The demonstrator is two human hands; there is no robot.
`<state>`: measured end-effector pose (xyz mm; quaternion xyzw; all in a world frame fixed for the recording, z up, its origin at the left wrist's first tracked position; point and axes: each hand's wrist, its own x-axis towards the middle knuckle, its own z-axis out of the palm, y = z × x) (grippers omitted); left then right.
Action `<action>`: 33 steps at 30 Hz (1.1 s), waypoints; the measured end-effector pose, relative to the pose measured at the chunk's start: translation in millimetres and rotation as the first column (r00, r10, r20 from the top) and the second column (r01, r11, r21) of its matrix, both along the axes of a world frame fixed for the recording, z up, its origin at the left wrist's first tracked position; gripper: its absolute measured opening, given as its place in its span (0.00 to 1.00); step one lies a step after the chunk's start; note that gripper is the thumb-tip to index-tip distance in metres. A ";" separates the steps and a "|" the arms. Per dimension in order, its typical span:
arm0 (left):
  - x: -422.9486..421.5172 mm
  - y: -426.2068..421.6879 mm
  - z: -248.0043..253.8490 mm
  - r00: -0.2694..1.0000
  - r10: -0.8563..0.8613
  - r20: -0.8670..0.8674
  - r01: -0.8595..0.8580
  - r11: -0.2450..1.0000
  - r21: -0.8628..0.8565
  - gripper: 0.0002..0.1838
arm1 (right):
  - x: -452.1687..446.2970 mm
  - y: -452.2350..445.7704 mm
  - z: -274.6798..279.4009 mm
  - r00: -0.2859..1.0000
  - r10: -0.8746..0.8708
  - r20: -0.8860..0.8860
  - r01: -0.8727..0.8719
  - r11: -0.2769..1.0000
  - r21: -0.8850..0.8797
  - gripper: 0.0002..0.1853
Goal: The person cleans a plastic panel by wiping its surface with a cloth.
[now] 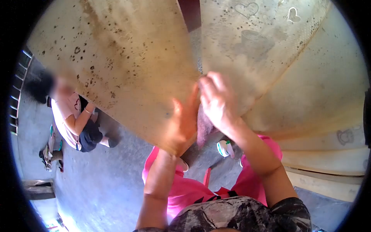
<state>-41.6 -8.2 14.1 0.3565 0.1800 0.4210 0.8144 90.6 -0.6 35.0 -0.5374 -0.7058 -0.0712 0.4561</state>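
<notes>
Two bare hands are seen near the lower end of the gap between two stained panels. By the right hand (218, 100) a dark purplish cloth (203, 129) is gripped, with the fingers curled over its upper part and its loose end left hanging below. The left hand (181, 123), blurred, is held just beside the cloth, with the thumb spread away from the extended fingers; whether the cloth is touched by those fingers cannot be told. Behind the left hand the left panel (127, 58) is spread, its tan face marked by dark spots and brown streaks. On the other side the right panel (224, 42) is likewise speckled, and two heart outlines (247, 9) are marked near its top. Beyond a brownish crease, a yellowish sheet (324, 89) is stretched toward the far right. Below the hands, a white and green container (223, 149) is seen on the grey floor (112, 178), near a red bar (207, 177), between legs clad in pink trousers (185, 189). At the far left, beside the left panel's edge, a co-worker (65, 118) in a pale pink shirt is seen low down, with assorted items (50, 154) strewn nearby.
</notes>
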 end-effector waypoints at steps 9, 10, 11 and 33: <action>-5.8 8.3 -16.5 1.000 0.010 0.026 -0.011 1.000 0.024 0.56 | -3.6 -4.6 -6.1 0.992 0.048 0.116 -0.050 0.999 0.011 0.16; -2.6 3.0 -13.6 0.996 -0.019 0.087 0.021 0.999 -0.024 0.53 | 3.6 2.8 -4.2 0.998 0.006 0.069 -0.008 1.000 0.021 0.16; -0.2 2.9 -13.1 0.996 -0.021 0.086 0.023 0.999 -0.025 0.53 | 8.7 7.6 0.0 0.998 -0.017 0.064 0.013 0.998 0.057 0.14; 11.6 9.6 9.0 0.999 -0.002 -0.038 0.002 1.000 0.002 0.54 | 6.9 11.4 17.8 0.999 -0.027 0.018 0.026 0.999 0.025 0.15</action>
